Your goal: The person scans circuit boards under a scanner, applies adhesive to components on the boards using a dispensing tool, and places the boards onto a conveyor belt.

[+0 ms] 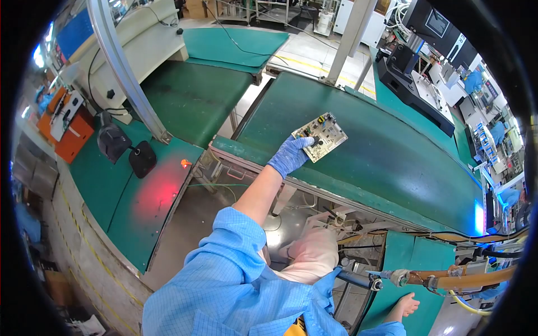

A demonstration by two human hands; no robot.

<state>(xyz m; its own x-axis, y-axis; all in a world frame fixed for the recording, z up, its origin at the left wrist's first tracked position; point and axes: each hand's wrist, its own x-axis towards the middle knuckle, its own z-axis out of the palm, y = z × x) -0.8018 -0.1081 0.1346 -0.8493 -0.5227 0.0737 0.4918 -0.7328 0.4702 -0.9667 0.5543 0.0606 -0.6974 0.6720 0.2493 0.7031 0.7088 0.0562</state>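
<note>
My left hand (289,156), in a blue glove, grips a circuit board (321,138) by its left edge. The board carries several small components and is held above a dark green conveyor belt (370,151). Low on the right, my bare right hand (404,306) is over a green mat (386,305), with its fingers loosely apart and nothing visible in them. Whether it touches the mat is hard to tell.
A black scanner on a stand (115,140) casts red light on the green table (159,193) at left. A metal post (350,42) rises behind the belt. Brown-wrapped pipes (459,278) cross near my right hand. Machines line the right side.
</note>
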